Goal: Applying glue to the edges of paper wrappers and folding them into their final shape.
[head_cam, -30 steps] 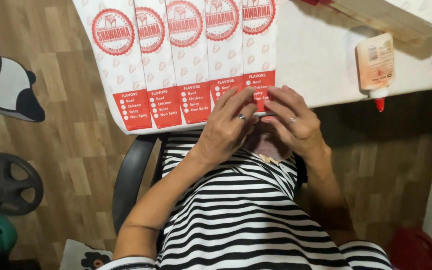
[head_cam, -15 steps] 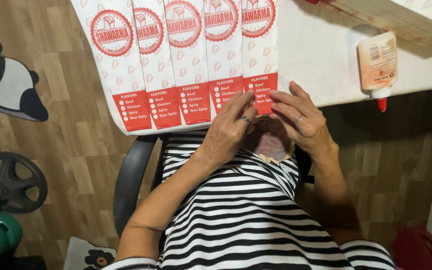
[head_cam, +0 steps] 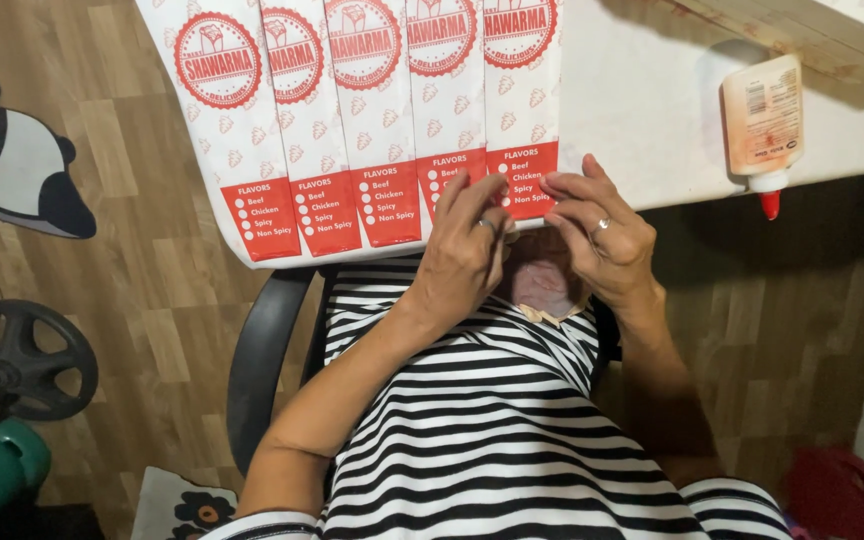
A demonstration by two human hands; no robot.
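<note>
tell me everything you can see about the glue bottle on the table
The glue bottle lies flat near the white table's front edge, at the right, red nozzle tip pointing toward the person. Its body is pale orange plastic with a white cap section and a printed label. The nozzle looks closed. Nothing touches it; both hands are apart from it.

Five paper sleeves (head_cam: 372, 120) lie side by side on the table (head_cam: 652, 110), overhanging its near edge. Both hands rest on the rightmost sleeve (head_cam: 520, 100). A glue bottle (head_cam: 762, 125) lies well to the right.

Home room serving as a workspace: wood-plank floor (head_cam: 152, 300), panda-shaped rug (head_cam: 12, 170) lying on it, printed paper sleeves (head_cam: 372, 110) and glue bottle (head_cam: 762, 120) sitting on white counter (head_cam: 652, 110).
</note>
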